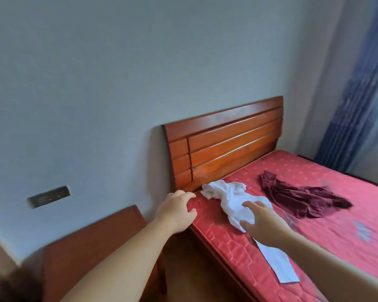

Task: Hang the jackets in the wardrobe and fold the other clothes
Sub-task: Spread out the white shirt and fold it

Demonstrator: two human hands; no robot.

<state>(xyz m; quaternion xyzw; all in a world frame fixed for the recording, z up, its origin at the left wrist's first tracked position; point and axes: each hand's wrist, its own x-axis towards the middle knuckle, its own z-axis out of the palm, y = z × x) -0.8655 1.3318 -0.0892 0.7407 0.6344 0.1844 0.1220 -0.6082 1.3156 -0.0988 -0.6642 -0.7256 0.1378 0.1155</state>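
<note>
My left hand (pixel 176 211) reaches out over the near corner of the red mattress (pixel 238 256), fingers loosely curled and spread, gripping nothing; whether the fingertips touch the mattress edge I cannot tell. Left of it and lower stands a wooden nightstand (pixel 92 243), with a dark wall socket (pixel 49 196) on the wall above. Just beyond my left hand rises the wooden headboard (pixel 225 142). Between my hands lies a crumpled white garment (pixel 229 200) on the mattress. My right hand (pixel 262 221) is spread over its near end, fingers relaxed and straight, not closed around the cloth. Under my right forearm lies a flat white strip (pixel 277 264). Right of that hand and farther off, a rumpled maroon garment (pixel 301 196) sprawls on the mattress, apart from the white one. A blue curtain (pixel 358 101) hangs beyond it.
</note>
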